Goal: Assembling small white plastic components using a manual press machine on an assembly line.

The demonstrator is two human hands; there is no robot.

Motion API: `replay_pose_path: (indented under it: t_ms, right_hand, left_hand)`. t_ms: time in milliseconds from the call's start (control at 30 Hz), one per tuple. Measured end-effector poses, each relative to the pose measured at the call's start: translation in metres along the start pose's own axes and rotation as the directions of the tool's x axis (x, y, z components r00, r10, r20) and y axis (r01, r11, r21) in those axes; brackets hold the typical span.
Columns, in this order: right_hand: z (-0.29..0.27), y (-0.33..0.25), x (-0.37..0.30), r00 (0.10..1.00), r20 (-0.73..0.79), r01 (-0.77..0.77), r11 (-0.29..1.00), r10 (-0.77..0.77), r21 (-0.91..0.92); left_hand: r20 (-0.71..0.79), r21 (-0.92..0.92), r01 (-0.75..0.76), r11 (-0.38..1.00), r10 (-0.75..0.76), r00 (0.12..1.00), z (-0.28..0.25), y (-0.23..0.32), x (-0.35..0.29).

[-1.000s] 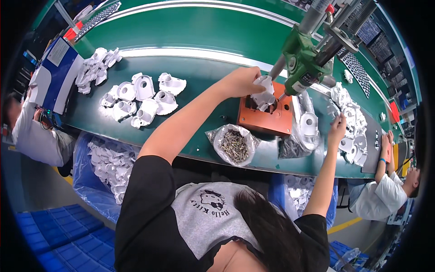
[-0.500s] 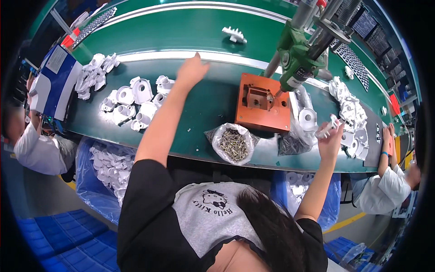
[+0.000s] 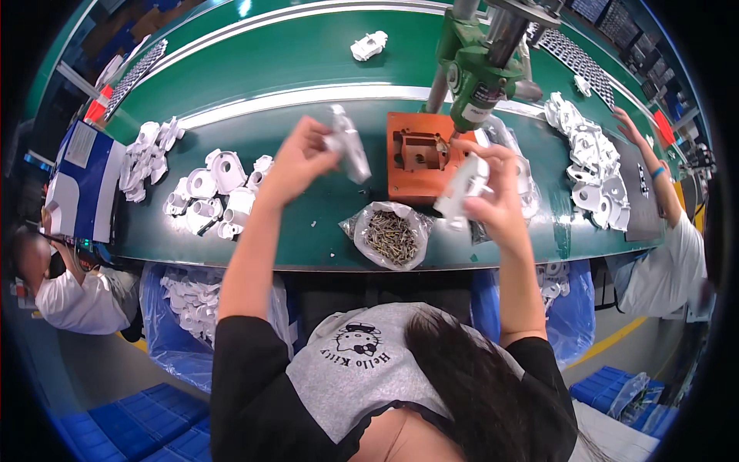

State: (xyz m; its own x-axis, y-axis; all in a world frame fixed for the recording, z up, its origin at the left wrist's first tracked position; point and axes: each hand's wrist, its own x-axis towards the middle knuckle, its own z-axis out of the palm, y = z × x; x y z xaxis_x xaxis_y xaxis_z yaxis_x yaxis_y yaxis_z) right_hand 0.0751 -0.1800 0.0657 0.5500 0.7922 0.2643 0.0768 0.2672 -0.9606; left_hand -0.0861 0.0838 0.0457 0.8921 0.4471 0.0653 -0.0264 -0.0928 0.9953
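My left hand (image 3: 302,160) grips a white plastic part (image 3: 351,146) over the bench, left of the orange fixture block (image 3: 406,179). Closed on another white plastic housing (image 3: 463,189), my right hand (image 3: 496,189) is in front of the block's right side. The block has a shaped recess with a white-and-brown detail I cannot make out. Above its right edge reaches the green press head (image 3: 476,85). Between my arms, a clear bag of small metal screws or pins (image 3: 391,237) lies near the bench's front edge.
White parts form piles at left (image 3: 219,189) and right (image 3: 596,165). One white part (image 3: 369,45) lies on the green conveyor (image 3: 300,58). Blue-lined bins (image 3: 185,308) stand below the bench edge. Co-workers sit at both sides; the right one's arm (image 3: 654,165) reaches over the bench.
My left hand has come back from near the conveyor edge and now has a white part. My right hand has moved left with its housing, toward the fixture block.
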Motion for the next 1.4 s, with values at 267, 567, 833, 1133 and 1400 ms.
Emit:
replay_pose_path:
  t_ms: [267, 567, 833, 1133, 1400]
  right_hand:
    - [0.037, -0.005, -0.004, 0.985, 0.17, 0.058, 0.973, -0.02, -0.223]
    - [0.032, 0.026, 0.003, 0.978, -0.072, 0.151, 0.907, -0.194, -0.394]
    - [0.028, 0.018, -0.003, 0.968, -0.034, 0.246, 0.965, -0.25, -0.092]
    - [-0.152, 0.064, 0.006, 0.859, -0.504, -0.492, 0.125, -0.092, -0.862]
    - [-0.166, 0.069, 0.01, 0.879, -0.477, -0.377, 0.631, 0.012, -0.678]
  left_hand:
    - [0.165, -0.456, -0.166, 0.875, 0.267, 0.95, 0.091, 0.011, -0.03]
    - [-0.023, -0.695, -0.138, 0.706, 0.169, 0.985, 0.136, 0.006, -0.042]
    - [-0.115, -0.378, -0.138, 0.915, 0.102, 0.988, 0.143, 0.002, -0.027]
    - [0.269, 0.804, -0.52, 0.288, 0.604, 0.75, 0.114, 0.015, 0.026]
    - [0.393, 0.804, -0.564, 0.188, 0.544, 0.741, 0.118, -0.015, 0.036]
